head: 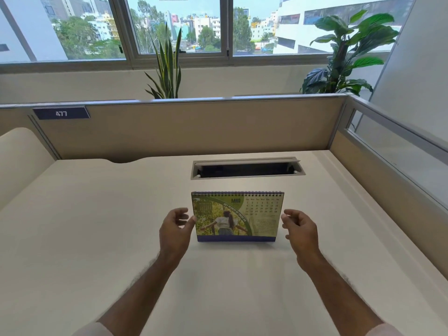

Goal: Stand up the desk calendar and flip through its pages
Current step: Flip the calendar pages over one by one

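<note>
A spiral-bound desk calendar [237,215] stands upright on the cream desk [97,226], its March page facing me, with a green photo at left and a date grid at upper right. My left hand [175,230] hovers beside its left edge, fingers curled and apart, thumb tip at or just touching the edge. On the other side my right hand [300,230] sits just off the right edge, fingers spread, holding nothing.
A grey cable-tray slot [247,169] is set into the desk just behind the calendar. Beige partition walls [194,127] close the desk at the back and right. Potted plants [167,69] and windows lie beyond the partition.
</note>
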Demonstrator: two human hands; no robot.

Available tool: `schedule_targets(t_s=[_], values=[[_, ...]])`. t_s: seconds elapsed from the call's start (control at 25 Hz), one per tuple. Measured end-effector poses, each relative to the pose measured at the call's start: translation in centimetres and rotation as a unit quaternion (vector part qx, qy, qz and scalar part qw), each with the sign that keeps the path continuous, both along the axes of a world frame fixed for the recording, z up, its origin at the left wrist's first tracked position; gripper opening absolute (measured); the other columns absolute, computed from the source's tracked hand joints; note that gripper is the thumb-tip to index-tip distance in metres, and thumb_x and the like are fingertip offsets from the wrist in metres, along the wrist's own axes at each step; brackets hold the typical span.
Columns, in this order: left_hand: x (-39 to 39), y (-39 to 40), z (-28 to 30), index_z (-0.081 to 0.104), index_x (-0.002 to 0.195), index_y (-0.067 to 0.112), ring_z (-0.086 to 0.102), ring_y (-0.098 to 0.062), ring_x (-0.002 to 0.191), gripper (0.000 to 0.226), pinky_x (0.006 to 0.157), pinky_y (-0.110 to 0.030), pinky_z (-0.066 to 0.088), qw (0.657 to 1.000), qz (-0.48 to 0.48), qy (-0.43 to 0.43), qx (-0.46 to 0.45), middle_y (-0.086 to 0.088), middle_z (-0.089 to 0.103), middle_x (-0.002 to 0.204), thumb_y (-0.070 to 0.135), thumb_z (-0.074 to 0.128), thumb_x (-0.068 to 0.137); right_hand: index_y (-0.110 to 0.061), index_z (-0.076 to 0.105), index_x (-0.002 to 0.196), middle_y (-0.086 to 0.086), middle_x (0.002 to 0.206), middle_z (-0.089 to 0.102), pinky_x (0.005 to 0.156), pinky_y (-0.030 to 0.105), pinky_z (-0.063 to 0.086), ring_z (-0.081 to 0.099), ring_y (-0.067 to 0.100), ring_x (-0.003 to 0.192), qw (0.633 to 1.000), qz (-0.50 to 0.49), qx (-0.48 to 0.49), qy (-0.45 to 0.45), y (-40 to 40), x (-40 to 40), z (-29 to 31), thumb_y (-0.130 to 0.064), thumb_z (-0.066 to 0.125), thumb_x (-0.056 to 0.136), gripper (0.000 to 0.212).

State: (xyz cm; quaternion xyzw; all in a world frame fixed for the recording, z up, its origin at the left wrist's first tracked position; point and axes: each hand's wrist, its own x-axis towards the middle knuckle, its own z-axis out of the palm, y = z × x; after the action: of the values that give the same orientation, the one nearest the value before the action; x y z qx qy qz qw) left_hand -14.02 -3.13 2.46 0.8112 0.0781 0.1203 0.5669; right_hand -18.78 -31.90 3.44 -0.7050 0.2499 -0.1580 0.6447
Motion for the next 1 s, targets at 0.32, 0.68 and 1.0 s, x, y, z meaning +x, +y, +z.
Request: schedule_targets(t_s=[0.32,0.68,1.0], values=[[-1.4,-0.3,-2.0,0.07,0.096,0.019,0.066,-0.008,0.078,0.021,0.063,-0.019,0.049,0.998,-0.022,0.048,-0.04,0.004,0.073,0.087,0.028,0.079,0.08,-0.019,0.064,0.085,0.001,0.079,0.067,0.064,0.024,0.048,0.061,0.012,0.072,0.999,0.044,-0.01,-0.001,0.4,-1.4,-1.7,-0.009,0.068,0.085,0.011],[-2.4,-0.3,-1.5,0.071,0.065,0.017,0.056,-0.001,0.049,0.021,0.05,-0.012,0.044,0.997,-0.019,0.039,-0.064,0.006,0.066,0.054,0.031,0.083,0.075,-0.014,0.062,0.096,0.008,0.077,0.064,0.066,0.027,0.05,0.058,0.016,0.069,0.999,0.042,0.001,-0.004,0.8,-1.5,-2.4,-0.013,0.08,0.075,0.027],[-2.8,-0.7,-1.1,0.075,0.067,0.027,0.068,-0.005,0.058,0.012,0.059,-0.023,0.049,0.998,0.032,0.018,-0.042,0.011,0.074,0.063,0.03,0.083,0.075,-0.006,0.06,0.066,0.014,0.072,0.069,0.066,0.03,0.055,0.065,0.022,0.07,0.999,0.021,-0.029,-0.015,0.8,-1.8,-2.6,-0.012,0.076,0.079,0.021]])
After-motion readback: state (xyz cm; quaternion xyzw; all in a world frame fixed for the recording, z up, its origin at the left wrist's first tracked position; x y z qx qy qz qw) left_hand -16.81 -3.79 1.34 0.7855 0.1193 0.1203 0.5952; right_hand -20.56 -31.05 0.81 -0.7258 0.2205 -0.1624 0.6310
